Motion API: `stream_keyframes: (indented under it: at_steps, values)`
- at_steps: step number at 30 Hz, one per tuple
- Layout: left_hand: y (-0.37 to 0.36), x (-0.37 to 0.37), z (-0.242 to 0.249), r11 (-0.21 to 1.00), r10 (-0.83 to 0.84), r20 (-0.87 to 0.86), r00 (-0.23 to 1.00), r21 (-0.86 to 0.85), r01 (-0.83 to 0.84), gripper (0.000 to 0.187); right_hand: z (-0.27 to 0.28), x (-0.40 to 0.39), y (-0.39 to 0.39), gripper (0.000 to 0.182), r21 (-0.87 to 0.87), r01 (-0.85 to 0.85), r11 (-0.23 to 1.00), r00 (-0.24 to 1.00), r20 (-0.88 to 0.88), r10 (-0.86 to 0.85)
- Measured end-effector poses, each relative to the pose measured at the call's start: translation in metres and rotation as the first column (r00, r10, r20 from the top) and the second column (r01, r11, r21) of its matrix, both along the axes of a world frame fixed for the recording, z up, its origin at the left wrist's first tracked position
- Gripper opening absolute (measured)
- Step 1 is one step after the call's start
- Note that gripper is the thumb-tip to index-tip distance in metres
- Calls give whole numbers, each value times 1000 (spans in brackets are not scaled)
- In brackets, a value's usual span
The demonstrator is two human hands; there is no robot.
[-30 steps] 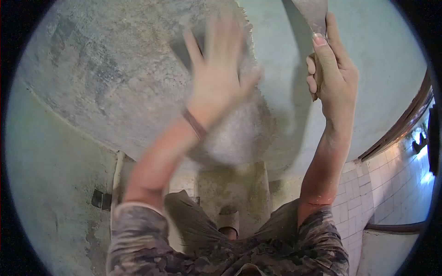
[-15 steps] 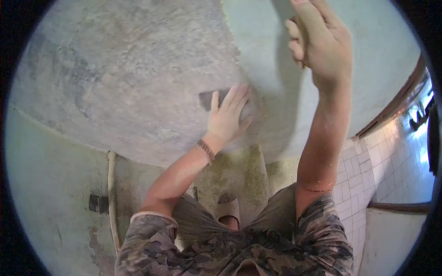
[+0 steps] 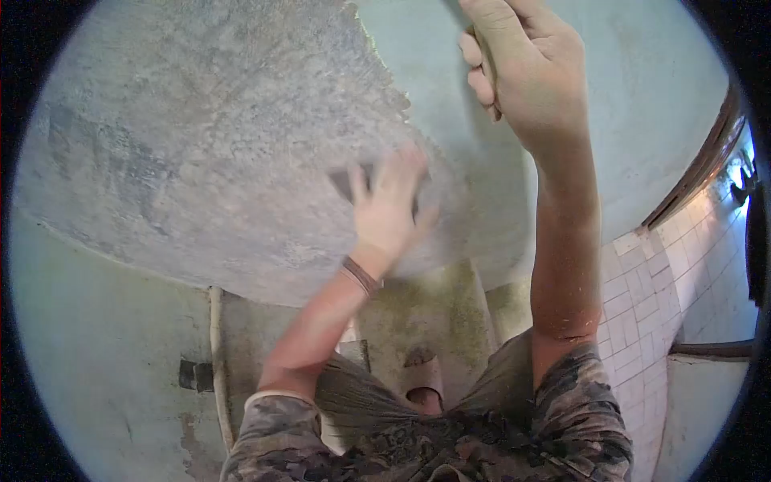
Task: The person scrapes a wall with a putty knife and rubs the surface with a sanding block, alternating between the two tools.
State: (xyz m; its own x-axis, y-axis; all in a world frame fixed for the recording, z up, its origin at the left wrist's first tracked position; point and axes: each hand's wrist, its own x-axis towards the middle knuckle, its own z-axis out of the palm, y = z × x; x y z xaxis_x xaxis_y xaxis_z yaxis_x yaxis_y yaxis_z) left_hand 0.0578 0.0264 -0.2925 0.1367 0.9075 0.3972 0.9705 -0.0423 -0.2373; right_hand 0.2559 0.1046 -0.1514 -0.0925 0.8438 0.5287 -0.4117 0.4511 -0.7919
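Note:
My left hand (image 3: pixel 384 210) lies on the rough grey patch of wall (image 3: pixel 233 145), its fingers spread and slightly blurred. Under those fingers is a dark sheet that looks like sandpaper (image 3: pixel 344 183), pressed to the surface, with a corner sticking out on the left. A band circles that wrist. Up at the top edge, my right hand (image 3: pixel 534 84) is closed with its fingers curled round something. What it grips is mostly cut off by the frame; only a thin dark edge shows beside the thumb. Both hands look dusty.
Smooth pale green wall (image 3: pixel 642 104) borders the rough patch along a ragged edge. Below left, a pipe (image 3: pixel 217 353) runs down beside a dark square (image 3: pixel 195 375). Under me are a stained floor (image 3: pixel 418 313) and my sandalled foot (image 3: pixel 423 377). Tiles (image 3: pixel 634 297) lie to the right.
My left hand has shifted slightly left in view, with the dark sheet still under it. The right hand appears further left too, still closed. The whole view has shifted a little.

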Motion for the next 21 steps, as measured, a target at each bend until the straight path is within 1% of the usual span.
stream_keyframes:
  at_steps: [1,2,3,4,6,7,8,9,10,11,12,14,15,16,17,18,19,21]
  values:
    - [9,-6,47,953,-19,-91,996,299,46,72,-4,-5,-1,53,60,2,998,1000,-28,0]
    - [29,-10,99,809,-14,-189,982,575,122,69,-6,-8,-3,53,65,-2,998,999,-49,6]
    - [42,-10,131,800,5,-215,977,587,126,69,-6,-12,-6,52,34,34,999,999,-38,-33]
    - [52,-14,168,786,73,-259,963,609,104,68,-3,-18,-8,52,20,62,998,997,-39,-62]
    - [55,-18,245,740,230,-356,906,669,75,66,-15,-23,7,51,192,113,975,991,-91,-97]
    - [48,-17,277,705,313,-388,867,707,62,65,-18,-27,9,51,164,115,980,990,-95,-100]
    - [45,-4,246,682,109,-277,955,719,131,70,-20,-28,9,51,136,132,982,989,-91,-121]
    - [39,-2,205,752,67,-250,966,649,115,77,-23,-30,9,51,107,89,990,991,-108,-77]
    - [21,3,160,895,74,-172,982,446,11,84,-25,-30,9,51,77,49,996,992,-118,-40]
    - [9,-6,118,939,22,-244,969,337,63,87,-26,-29,10,52,94,92,991,992,-94,-83]
    - [13,-2,134,926,17,-254,967,368,80,87,-27,-29,11,52,103,136,985,989,-65,-130]
    - [15,-2,185,912,38,-294,955,401,87,83,-38,-29,23,53,158,170,973,984,-74,-160]
    - [27,3,234,819,43,-313,949,555,146,81,-44,-30,28,53,178,179,967,983,-65,-170]
    - [42,-1,292,697,50,-327,944,689,201,79,-46,-40,25,53,188,181,965,983,-77,-169]
    - [57,3,345,657,54,-332,942,722,217,78,-47,-40,26,54,146,169,975,985,-53,-163]
    - [63,6,378,610,58,-331,942,758,229,76,-47,-38,26,54,110,159,981,987,-25,-157]
    - [61,7,376,596,66,-327,943,771,225,76,-45,-37,26,54,130,157,979,988,-25,-155]
    - [58,12,344,639,50,-310,949,741,208,78,-43,-36,24,55,60,98,993,994,-51,-95]
